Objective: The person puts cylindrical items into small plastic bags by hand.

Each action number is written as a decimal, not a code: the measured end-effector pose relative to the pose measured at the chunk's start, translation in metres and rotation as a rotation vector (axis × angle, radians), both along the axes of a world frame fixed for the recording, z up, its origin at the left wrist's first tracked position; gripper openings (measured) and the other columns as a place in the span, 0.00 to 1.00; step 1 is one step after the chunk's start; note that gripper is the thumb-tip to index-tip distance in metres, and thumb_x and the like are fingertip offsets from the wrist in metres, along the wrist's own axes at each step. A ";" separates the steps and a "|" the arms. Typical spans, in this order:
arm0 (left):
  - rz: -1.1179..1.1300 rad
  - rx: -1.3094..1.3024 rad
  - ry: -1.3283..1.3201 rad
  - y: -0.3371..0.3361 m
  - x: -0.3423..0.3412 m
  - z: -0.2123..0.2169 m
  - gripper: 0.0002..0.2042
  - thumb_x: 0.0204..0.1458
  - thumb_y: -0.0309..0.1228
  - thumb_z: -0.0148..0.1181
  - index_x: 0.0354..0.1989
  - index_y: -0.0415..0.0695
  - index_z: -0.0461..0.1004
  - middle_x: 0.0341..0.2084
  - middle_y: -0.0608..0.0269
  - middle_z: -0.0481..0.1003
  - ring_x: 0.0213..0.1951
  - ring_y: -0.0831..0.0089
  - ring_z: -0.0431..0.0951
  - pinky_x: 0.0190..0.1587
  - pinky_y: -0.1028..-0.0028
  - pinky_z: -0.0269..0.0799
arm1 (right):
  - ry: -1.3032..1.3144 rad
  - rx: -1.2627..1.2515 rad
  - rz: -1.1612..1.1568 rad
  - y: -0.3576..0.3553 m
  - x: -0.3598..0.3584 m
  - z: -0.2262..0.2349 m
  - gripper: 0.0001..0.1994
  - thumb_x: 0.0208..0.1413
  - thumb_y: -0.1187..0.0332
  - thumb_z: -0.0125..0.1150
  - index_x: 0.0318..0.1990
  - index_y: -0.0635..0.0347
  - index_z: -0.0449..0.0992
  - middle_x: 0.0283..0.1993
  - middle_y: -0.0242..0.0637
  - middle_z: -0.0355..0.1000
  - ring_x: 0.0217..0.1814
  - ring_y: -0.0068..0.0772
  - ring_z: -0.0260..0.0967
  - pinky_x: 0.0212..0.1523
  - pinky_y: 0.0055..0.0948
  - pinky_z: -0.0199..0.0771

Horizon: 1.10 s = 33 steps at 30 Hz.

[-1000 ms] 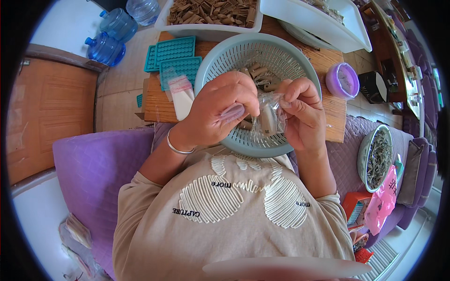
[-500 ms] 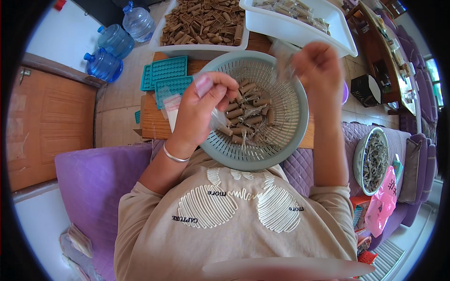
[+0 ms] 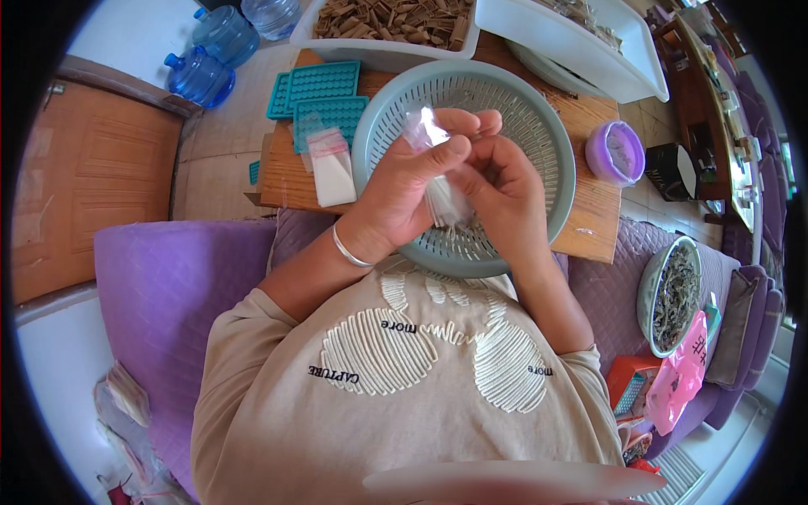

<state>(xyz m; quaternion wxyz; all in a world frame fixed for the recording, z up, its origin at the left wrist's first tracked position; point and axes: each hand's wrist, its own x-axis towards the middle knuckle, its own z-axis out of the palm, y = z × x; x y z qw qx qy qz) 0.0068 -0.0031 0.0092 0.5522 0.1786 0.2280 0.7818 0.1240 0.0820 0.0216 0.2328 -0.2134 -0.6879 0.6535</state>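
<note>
Both hands are raised above a grey-green plastic colander (image 3: 562, 181). My left hand (image 3: 406, 181), with a silver bangle at the wrist, is closed on several small clear plastic bags (image 3: 448, 204). One end of the bags sticks up shiny past the thumb; the rest hangs down between the hands. My right hand (image 3: 509, 189) meets them from the right, its fingers curled and pinching at the plastic close to the left thumb. Both hands largely hide what lies in the colander.
A white bin (image 3: 383, 50) of brown pieces and a tilted white tub (image 3: 581, 63) stand behind. Left lie teal molds (image 3: 324, 82) and a bag stack (image 3: 334, 177). A purple container (image 3: 614, 153) sits on the wooden table (image 3: 593, 225), with a basin (image 3: 644, 295) on the sofa.
My right hand has come down and left from beside the white tub, where it held a blurred clear packet, to meet my left hand. My left hand has moved slightly right with the bags.
</note>
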 end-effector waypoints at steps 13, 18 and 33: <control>0.040 -0.157 0.084 -0.017 0.010 0.001 0.18 0.60 0.26 0.53 0.58 0.39 0.66 0.57 0.53 0.70 0.62 0.64 0.67 0.64 0.64 0.62 | 0.196 -0.589 -0.078 -0.015 0.012 -0.010 0.10 0.63 0.66 0.58 0.45 0.64 0.71 0.38 0.29 0.72 0.36 0.16 0.67 0.35 0.17 0.69; 0.011 -0.175 0.302 -0.021 0.009 0.001 0.20 0.61 0.26 0.49 0.61 0.37 0.62 0.59 0.51 0.68 0.63 0.63 0.66 0.64 0.65 0.62 | 0.094 -0.293 -0.061 -0.005 0.016 -0.015 0.08 0.59 0.72 0.62 0.42 0.66 0.72 0.35 0.31 0.73 0.32 0.16 0.67 0.29 0.15 0.65; 0.424 -0.188 1.108 -0.027 -0.010 0.009 0.12 0.51 0.22 0.62 0.45 0.42 0.77 0.42 0.61 0.74 0.38 0.74 0.75 0.42 0.75 0.71 | 0.042 -0.185 -0.190 0.009 0.029 -0.012 0.08 0.53 0.76 0.68 0.37 0.64 0.74 0.31 0.30 0.75 0.31 0.16 0.71 0.33 0.16 0.70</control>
